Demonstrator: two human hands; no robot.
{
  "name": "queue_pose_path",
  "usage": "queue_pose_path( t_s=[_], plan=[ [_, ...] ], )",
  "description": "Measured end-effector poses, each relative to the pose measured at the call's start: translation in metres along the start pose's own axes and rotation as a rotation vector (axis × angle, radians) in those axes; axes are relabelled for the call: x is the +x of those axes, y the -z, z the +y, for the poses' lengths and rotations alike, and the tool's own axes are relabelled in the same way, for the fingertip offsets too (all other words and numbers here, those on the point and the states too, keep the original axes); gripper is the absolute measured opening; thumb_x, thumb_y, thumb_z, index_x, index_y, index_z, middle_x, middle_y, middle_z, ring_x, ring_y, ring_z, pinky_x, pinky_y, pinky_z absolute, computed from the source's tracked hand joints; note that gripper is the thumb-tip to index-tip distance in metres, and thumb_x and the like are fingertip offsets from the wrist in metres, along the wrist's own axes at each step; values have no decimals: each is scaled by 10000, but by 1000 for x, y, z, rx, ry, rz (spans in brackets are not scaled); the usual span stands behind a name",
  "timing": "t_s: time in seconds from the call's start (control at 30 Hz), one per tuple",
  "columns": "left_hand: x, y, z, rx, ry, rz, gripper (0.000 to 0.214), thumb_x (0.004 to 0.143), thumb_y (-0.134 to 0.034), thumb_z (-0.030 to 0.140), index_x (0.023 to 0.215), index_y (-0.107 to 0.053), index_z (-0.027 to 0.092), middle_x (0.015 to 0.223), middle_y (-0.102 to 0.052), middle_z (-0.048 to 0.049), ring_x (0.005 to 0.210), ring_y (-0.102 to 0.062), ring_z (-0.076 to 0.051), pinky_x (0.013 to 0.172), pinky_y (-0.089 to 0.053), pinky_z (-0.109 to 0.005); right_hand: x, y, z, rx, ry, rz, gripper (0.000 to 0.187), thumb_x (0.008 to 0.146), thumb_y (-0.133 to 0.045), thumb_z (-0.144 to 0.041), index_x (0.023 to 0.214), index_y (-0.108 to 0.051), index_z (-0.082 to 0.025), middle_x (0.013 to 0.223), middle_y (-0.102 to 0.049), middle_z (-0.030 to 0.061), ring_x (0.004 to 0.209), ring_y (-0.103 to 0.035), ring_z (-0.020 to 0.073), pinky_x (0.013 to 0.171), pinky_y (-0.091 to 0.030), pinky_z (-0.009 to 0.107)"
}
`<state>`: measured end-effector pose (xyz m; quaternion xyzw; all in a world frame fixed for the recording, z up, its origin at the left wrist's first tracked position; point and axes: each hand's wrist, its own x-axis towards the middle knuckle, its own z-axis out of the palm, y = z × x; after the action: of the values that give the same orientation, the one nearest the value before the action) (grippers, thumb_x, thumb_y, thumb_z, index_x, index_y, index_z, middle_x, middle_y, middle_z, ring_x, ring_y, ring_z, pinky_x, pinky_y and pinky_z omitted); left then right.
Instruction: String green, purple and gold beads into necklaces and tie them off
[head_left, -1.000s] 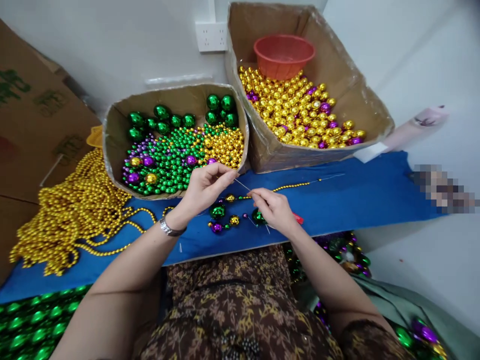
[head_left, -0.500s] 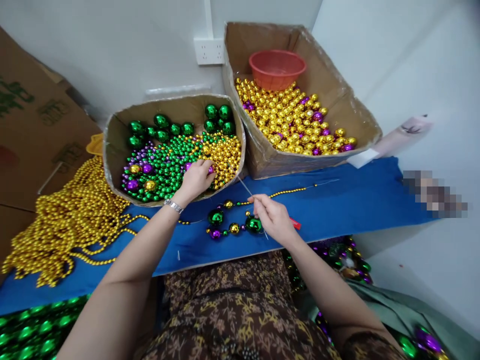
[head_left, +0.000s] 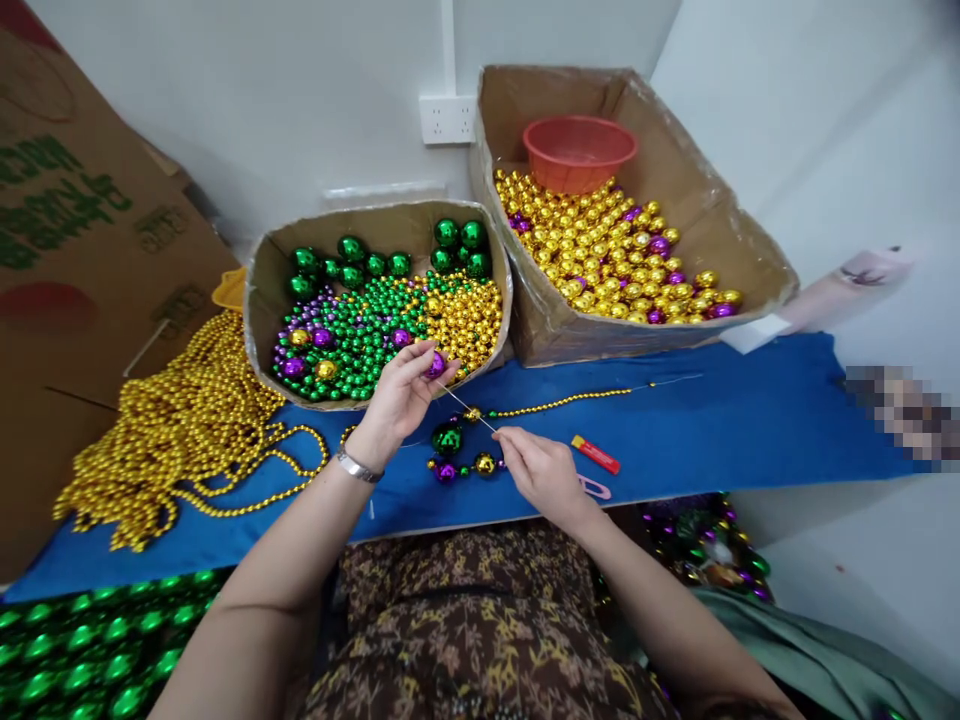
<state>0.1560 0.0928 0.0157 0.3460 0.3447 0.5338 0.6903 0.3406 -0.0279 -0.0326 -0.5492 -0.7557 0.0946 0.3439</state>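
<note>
My left hand is closed around a purple bead, held between thumb and fingers at the front rim of the smaller bead box. My right hand pinches a long thin needle, whose far end points up at that bead. I cannot tell whether the tip is inside the hole. Below the needle lies a partly strung bead strand with a big green bead, a gold bead and a purple bead. My right hand hides part of this strand.
A taller box holds gold and purple beads and a red basket. Gold bead chains are heaped on the left of the blue cloth. A red and yellow lighter and a pink clip lie right of my right hand.
My left hand has come up from the loose beads in the smaller box with a purple bead, towards the needle. My right hand stays near the strand. The view has shifted slightly, uncovering the lighter and clip.
</note>
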Motion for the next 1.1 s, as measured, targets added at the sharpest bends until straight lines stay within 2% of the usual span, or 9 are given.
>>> queue_pose_path(
  t_s=[0.2,0.4,0.57,0.73,0.87,1.1],
  plan=[
    [-4,-1,-6,-18,-48,-11,219,718,-768,204,876,-622,164,873,-647,-11,863,-685,-178,875,-561,-394,0,0,0,-39,-4,-11,258,992,-387,-232,1000,-642,-195,902,-754,45,777,-715,148,708,-504,212],
    [-8,-1,-10,57,-162,4,291,699,-794,232,905,-596,178,897,-622,-7,879,-679,-160,814,-556,-307,-1,-1,-1,-49,-20,-38,266,987,-387,-230,1015,-650,-203,886,-753,51,772,-711,140,712,-503,201],
    [-9,1,-14,213,-299,28,320,694,-797,252,922,-582,187,945,-610,-11,867,-658,-139,795,-541,-282,-2,-2,0,-65,-12,-44,259,986,-387,-223,1001,-645,-195,871,-754,46,755,-712,137,684,-487,198],
    [-7,8,-18,409,-425,-6,313,717,-776,230,962,-585,192,938,-645,-26,904,-655,-158,803,-523,-287,-3,1,-1,-90,-7,-59,251,987,-386,-218,986,-636,-194,865,-757,35,737,-715,140,649,-470,206],
    [-12,6,-21,412,-393,-30,309,730,-768,229,979,-589,191,944,-666,-38,905,-653,-161,785,-519,-279,-2,0,-2,-93,-5,-44,245,987,-389,-219,984,-633,-197,873,-759,25,731,-717,137,646,-470,205],
    [-29,-3,-24,101,-108,-86,254,752,-755,268,951,-624,182,956,-660,-38,917,-663,-174,814,-551,-325,-2,-7,0,-83,-32,30,257,993,-379,-227,999,-634,-195,891,-760,30,742,-719,140,648,-473,208]
  ],
)
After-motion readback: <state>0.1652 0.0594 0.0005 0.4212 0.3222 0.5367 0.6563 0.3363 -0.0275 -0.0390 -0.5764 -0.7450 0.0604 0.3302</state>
